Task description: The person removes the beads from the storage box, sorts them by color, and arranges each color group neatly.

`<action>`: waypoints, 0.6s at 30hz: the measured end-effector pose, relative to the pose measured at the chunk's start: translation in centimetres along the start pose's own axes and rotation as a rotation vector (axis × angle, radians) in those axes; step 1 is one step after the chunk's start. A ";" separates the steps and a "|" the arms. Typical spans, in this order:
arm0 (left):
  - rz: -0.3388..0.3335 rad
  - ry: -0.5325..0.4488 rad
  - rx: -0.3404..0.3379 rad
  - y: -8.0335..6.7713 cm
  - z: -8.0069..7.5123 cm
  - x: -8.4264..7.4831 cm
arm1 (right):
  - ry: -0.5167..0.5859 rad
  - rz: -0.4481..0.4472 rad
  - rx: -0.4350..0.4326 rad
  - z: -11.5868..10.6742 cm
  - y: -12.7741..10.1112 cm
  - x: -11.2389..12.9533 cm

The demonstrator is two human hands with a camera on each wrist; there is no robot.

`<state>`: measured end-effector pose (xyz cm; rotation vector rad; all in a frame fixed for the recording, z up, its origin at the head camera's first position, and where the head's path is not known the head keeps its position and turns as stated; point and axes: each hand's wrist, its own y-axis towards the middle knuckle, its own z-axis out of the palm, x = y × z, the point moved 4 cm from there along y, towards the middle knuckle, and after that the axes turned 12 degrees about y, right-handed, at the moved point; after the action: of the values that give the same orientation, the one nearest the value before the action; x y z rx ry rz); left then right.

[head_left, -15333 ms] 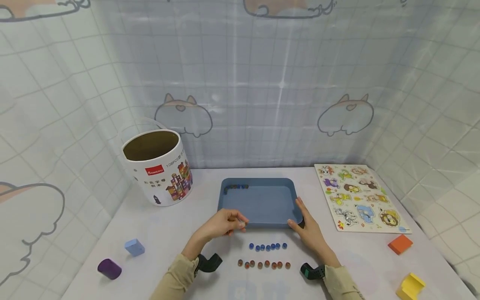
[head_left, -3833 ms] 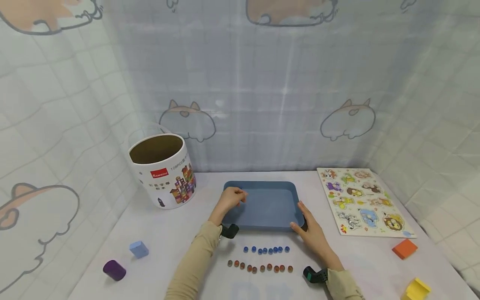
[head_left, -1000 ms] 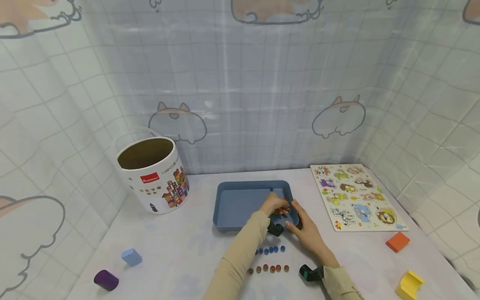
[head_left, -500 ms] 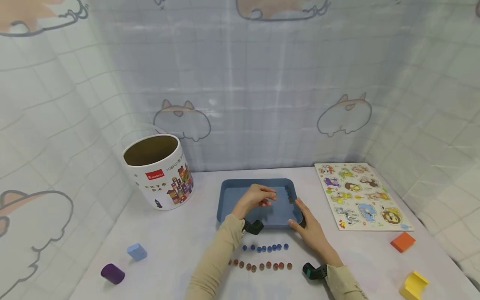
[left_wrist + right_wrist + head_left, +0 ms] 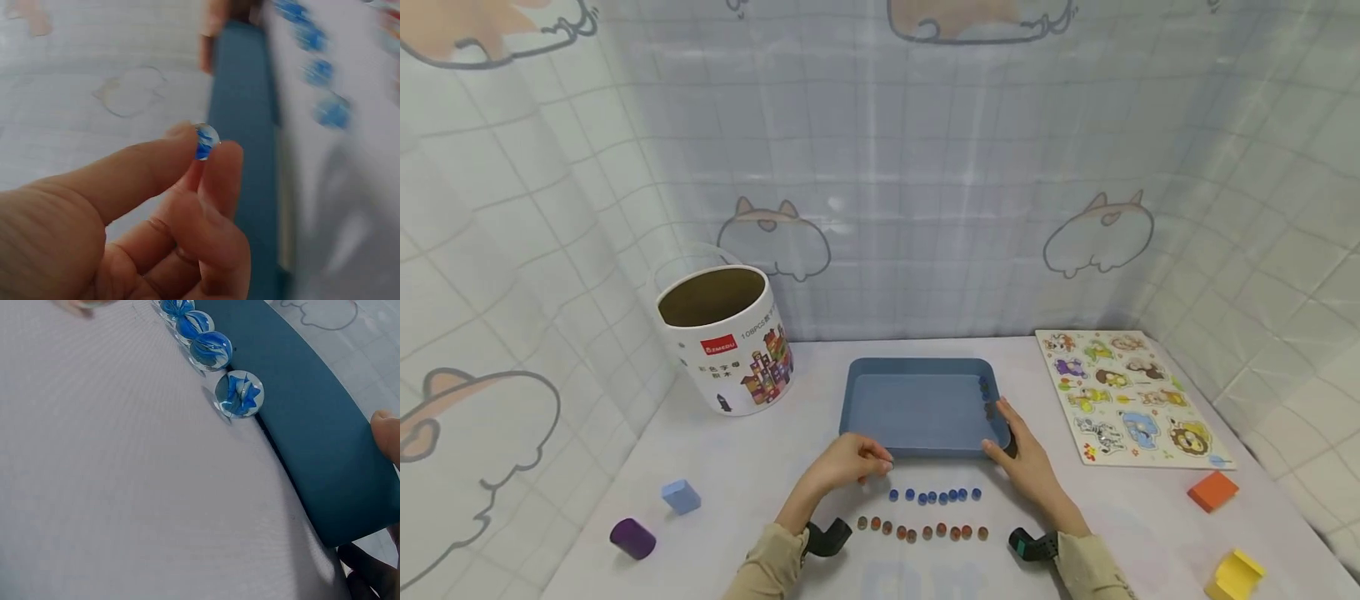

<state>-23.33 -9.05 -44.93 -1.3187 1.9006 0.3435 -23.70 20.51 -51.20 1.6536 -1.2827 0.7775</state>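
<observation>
With thumb and fingertips my left hand (image 5: 844,463) pinches a clear glass marble with a blue swirl (image 5: 206,144), just off the near left edge of the blue tray (image 5: 917,412). My right hand (image 5: 1028,468) grips that tray at its near right corner, thumb on the front wall and fingers round the side. Inside the tray, several small marbles (image 5: 986,397) line the right wall. In front of it on the table lies a row of blue-swirl marbles (image 5: 943,497). A row of reddish-brown marbles (image 5: 927,532) runs nearer to me.
A large white printed bucket (image 5: 730,367) stands open at the back left. An animal puzzle board (image 5: 1123,396) lies on the right. Blocks sit at the sides: light blue (image 5: 681,497), purple (image 5: 633,538), orange (image 5: 1213,491) and yellow (image 5: 1235,575).
My left hand has drawn back from above the tray to its near left edge. Marbles earlier at the tray's far left are gone from there; several line its right wall. Both table rows are longer.
</observation>
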 end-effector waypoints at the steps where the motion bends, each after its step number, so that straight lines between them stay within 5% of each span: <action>1: -0.002 0.024 -0.012 -0.4 0.0 0.3 | -0.004 -0.001 -0.001 0.0 0.0 0.0; 15: -0.015 0.199 -0.030 -1.5 1.3 1.1 | -0.003 -0.014 0.000 -0.1 0.2 0.1; 18: 0.004 0.170 -0.020 -1.5 0.9 0.4 | 0.001 -0.014 0.006 -0.2 0.1 0.2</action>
<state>-21.69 -9.40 -45.54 -1.3954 2.0453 0.2597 -23.76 20.59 -50.91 1.6650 -1.2680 0.7748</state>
